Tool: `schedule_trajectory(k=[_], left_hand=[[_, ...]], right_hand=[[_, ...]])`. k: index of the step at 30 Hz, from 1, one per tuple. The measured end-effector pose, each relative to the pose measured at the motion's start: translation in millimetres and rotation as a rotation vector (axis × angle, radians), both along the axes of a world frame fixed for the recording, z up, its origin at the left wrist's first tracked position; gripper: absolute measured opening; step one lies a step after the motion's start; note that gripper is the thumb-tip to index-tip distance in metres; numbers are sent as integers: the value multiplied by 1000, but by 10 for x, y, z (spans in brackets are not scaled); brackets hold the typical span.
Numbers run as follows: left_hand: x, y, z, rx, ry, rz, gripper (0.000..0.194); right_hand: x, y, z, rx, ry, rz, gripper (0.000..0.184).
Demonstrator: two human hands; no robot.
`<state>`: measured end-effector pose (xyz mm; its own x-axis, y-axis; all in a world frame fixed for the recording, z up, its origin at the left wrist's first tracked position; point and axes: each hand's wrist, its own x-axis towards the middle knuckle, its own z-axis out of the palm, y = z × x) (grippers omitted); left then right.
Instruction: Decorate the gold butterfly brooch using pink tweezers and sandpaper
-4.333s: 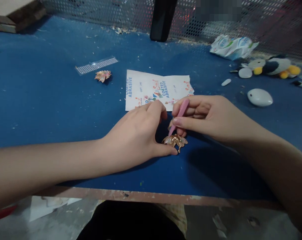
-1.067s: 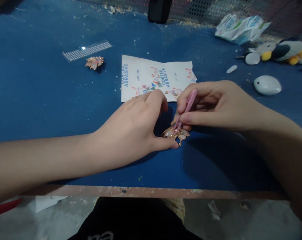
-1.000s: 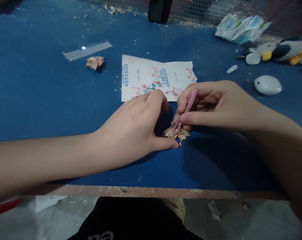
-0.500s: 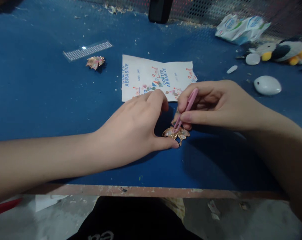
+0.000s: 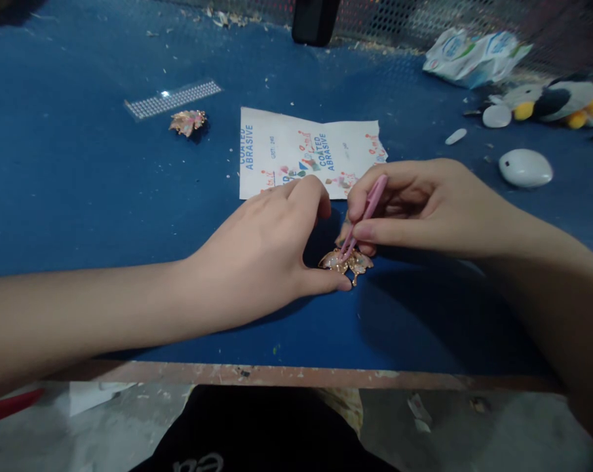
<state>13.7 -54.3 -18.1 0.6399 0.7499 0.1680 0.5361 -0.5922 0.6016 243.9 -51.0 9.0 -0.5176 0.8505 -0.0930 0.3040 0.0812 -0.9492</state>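
Note:
A small gold butterfly ornament (image 5: pixel 360 263) with pale pink and whitish wings lies on the blue tabletop, its wings spread. My left hand (image 5: pixel 264 252) steadies it, thumb along its lower edge and index finger bent above; the other left fingers are hidden. Between the thumb and fingers of my right hand (image 5: pixel 419 210) is a pair of pink tweezers (image 5: pixel 375 196), slanting down so that the tips meet the middle and left wing of the butterfly. Whether the tips pinch something is too small to tell. Behind the hands, white abrasive paper (image 5: pixel 286 141) carries several small coloured flakes.
A second gold-and-pink ornament (image 5: pixel 188 122) sits at left beside a clear strip of tiny gems (image 5: pixel 173 98). To the right are a white mouse-shaped object (image 5: pixel 525 168), a plush toy (image 5: pixel 554 101) and a crumpled packet (image 5: pixel 473 56). A dark upright object (image 5: pixel 314 23) stands behind.
Since the oldest frame the view has tipped down, and the tweezers have shifted from the left wing toward the butterfly's middle. Over the last second the hands hardly move.

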Motion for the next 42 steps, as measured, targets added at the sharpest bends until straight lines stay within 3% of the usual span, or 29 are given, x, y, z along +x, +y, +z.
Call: schedule_trajectory(k=[9, 32, 42], left_hand=[[10, -2, 81, -29, 17, -22, 53], [9, 0, 81, -39, 21, -19, 52], [2, 20, 19, -7, -11, -23, 56]], right_hand=[[14, -1, 5, -11, 23, 9, 18], [22, -20, -10, 27, 29, 27, 19], [-1, -122, 38, 336, -115, 29, 10]])
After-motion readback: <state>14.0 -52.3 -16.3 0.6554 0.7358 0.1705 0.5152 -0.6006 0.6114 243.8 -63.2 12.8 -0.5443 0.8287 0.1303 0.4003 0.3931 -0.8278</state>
